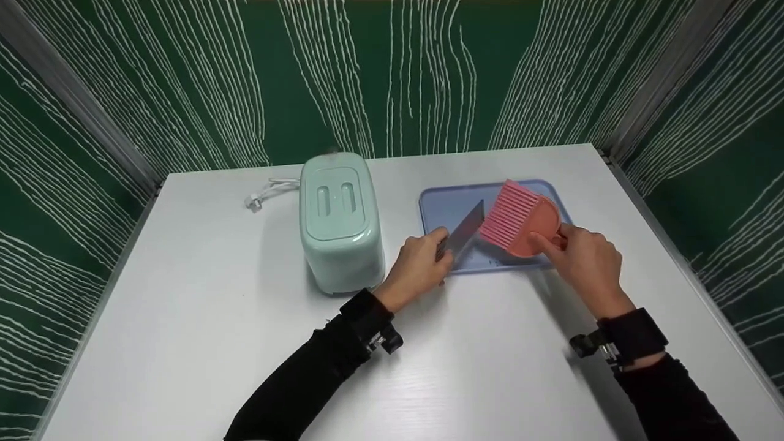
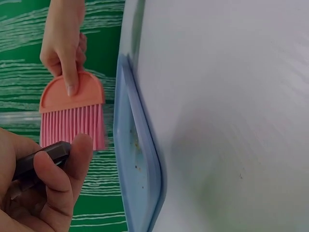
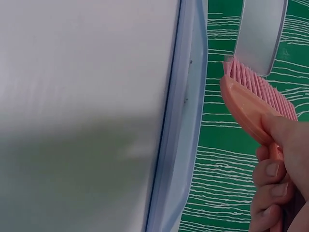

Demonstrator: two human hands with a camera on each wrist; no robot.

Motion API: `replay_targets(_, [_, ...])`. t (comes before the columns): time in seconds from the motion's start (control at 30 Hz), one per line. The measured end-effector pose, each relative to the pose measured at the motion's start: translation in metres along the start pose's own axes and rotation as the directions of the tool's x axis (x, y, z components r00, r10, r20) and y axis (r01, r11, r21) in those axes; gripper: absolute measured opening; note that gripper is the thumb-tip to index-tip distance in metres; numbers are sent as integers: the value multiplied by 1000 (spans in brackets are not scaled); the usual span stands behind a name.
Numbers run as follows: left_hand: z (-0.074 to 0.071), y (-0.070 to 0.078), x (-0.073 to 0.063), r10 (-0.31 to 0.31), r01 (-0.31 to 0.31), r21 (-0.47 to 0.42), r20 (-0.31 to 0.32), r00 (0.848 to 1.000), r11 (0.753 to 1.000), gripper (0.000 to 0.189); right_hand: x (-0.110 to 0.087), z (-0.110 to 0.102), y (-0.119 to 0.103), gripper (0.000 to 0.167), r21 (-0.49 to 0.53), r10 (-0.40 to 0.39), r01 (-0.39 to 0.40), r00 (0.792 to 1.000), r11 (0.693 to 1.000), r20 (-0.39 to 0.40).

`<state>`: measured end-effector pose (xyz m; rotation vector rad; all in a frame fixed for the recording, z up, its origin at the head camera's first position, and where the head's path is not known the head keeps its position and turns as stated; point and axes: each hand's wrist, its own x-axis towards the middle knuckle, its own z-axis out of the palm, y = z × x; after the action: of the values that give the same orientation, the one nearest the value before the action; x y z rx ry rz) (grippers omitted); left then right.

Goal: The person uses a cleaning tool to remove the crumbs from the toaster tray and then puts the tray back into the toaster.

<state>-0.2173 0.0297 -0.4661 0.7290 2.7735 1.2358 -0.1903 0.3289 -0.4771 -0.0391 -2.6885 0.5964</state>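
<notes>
My left hand (image 1: 418,266) grips the dark handle (image 2: 60,151) of a knife with a broad metal blade (image 1: 463,233), which points away over the blue tray (image 1: 441,201). My right hand (image 1: 588,263) holds a coral hand brush (image 1: 540,226) by its handle, thumb pressed on the flat body. Its pink bristles (image 1: 507,214) face the blade; in the right wrist view their tips overlap the blade's end (image 3: 260,53). Brush and blade are both raised above the tray. Brown crumbs (image 2: 137,146) lie on the tray's bottom.
A mint-green toaster (image 1: 340,233) with its lid on stands left of the tray, close to my left hand. Its white cord and plug (image 1: 254,202) lie behind it on the white table (image 1: 202,318). Green walls with white streaks (image 1: 429,73) surround the table.
</notes>
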Motion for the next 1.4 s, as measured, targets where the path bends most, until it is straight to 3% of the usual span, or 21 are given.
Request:
replay_targets(0.17, [-2,-2,0,41,-40,48,-24,999,998,5,0,-8,3,52,12,13,-14,999,1000,41])
replay_targets(0.3, [-3,-2,0,62,-58,87,-48,997,995,4,-1,-15,3,57,47,56,-65,981,997,184])
replay_targets(0.4, [-2,-2,1,72,-63,126,-67,995,990,4,-2,-20,2,59,78,83,-115,940,990,330])
replay_targets(0.53, [-1,-3,2,93,-79,155,-84,992,985,4,-4,-22,-2,55,120,58,-129,879,984,473])
replay_targets(0.73, [2,-4,2,131,-113,184,-85,988,976,4,-9,-24,-11,48,149,10,-126,796,981,606])
replay_targets(0.83, [3,-5,3,147,-127,203,-85,986,971,5,-11,-23,-17,44,149,-12,-110,767,983,642])
replay_targets(1.1, [6,-5,3,193,-166,261,-82,978,951,5,-15,-17,-31,40,151,-60,-54,748,987,661])
replay_targets(1.4, [6,-4,2,224,-196,269,-74,972,943,6,-11,-9,-31,42,130,-59,-35,753,991,655])
